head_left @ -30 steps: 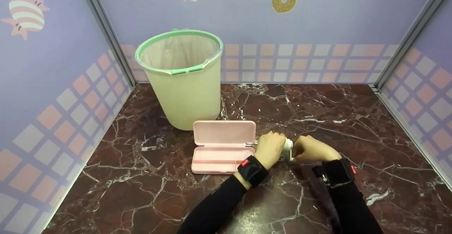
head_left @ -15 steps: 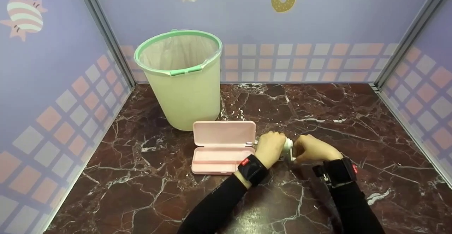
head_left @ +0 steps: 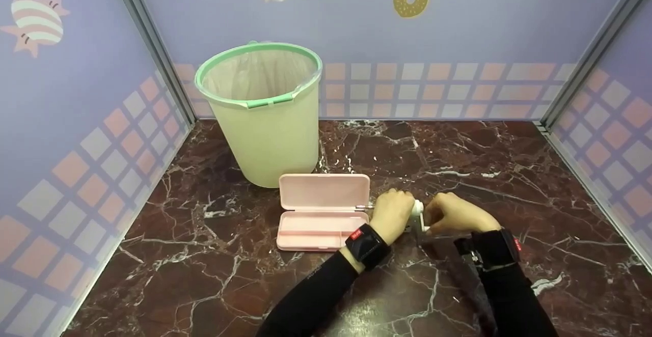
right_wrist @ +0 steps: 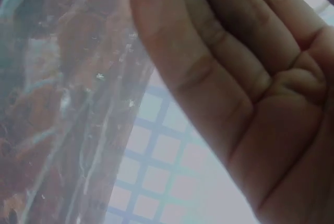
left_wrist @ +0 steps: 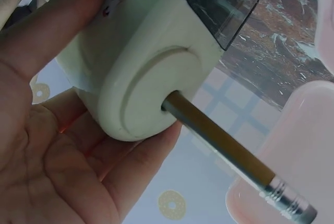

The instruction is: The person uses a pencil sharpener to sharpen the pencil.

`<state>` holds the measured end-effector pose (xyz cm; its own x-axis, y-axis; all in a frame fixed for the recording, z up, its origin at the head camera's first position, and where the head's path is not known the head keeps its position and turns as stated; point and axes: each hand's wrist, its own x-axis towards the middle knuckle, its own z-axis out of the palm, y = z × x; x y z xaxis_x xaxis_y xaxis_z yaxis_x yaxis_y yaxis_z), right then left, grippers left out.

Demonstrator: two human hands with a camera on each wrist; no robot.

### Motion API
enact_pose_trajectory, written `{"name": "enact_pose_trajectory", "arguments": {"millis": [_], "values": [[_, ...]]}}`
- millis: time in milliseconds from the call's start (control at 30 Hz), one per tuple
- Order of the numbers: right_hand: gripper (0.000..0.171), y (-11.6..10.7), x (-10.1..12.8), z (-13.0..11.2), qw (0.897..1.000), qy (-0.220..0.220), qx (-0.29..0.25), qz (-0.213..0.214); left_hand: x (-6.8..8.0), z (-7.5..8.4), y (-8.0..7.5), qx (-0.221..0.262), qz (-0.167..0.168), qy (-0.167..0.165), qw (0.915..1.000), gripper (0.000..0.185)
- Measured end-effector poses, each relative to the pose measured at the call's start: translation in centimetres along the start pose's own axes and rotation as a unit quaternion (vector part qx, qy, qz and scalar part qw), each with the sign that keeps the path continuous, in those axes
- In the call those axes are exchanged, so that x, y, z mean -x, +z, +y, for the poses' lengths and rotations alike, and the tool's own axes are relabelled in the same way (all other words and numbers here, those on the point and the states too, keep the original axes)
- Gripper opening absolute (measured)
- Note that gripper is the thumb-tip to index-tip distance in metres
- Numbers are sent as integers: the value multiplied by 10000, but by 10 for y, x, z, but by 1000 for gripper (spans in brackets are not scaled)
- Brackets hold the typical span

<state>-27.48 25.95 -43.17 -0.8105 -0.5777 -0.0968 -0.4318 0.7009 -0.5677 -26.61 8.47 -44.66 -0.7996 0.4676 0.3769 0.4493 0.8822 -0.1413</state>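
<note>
Since a second ago little has moved: the left hand [head_left: 391, 214] grips the sharpener [left_wrist: 141, 67] holding a pencil [left_wrist: 229, 153], the right hand [head_left: 452, 215] grips its crank at 3 o'clock.

Cream-white pencil sharpener [left_wrist: 141, 67], tan pencil [left_wrist: 224, 148], pink case [head_left: 322, 211], pale green bin [head_left: 265, 123], dark red veined marble tabletop [head_left: 458, 148]

From my remote station: the bin [head_left: 262, 113] stands at the rear left of the table [head_left: 484, 153], against the back wall. Directly before it lies the opened case [head_left: 323, 211]. Just right of the case, my left hand [head_left: 391, 214] grips the sharpener [left_wrist: 141, 72], a pencil [left_wrist: 229, 153] lodged in it; my right hand [head_left: 453, 215] meets the sharpener's right side.
</note>
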Motion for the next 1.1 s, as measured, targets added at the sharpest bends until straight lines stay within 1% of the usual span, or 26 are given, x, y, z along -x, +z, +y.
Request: {"name": "enact_pose_trajectory", "arguments": {"millis": [100,300,567,733,833,967,1100], "values": [[14,-1,1,0,10000,-36,-57,-19,0,1,-1,27,-5,-7,10000,10],[14,-3,3,1,9995,-319,-58,6,-2,3,-2,33,-100,-42,9999,14],[11,-5,9,-2,9996,-195,-185,-50,-1,5,-2,136,-141,-69,9998,12],[8,-17,17,-6,9985,-388,-288,256,-1,9,-4,-49,-228,41,9997,10],[4,-21,19,-9,9976,-432,-322,438,-2,9,-3,-94,-224,49,9997,10],[4,-21,17,-13,9972,-343,-339,568,-3,6,-1,21,-207,-10,9998,10],[9,-19,15,-15,9953,-376,-221,864,-2,2,2,91,-93,-17,9999,11]]}}
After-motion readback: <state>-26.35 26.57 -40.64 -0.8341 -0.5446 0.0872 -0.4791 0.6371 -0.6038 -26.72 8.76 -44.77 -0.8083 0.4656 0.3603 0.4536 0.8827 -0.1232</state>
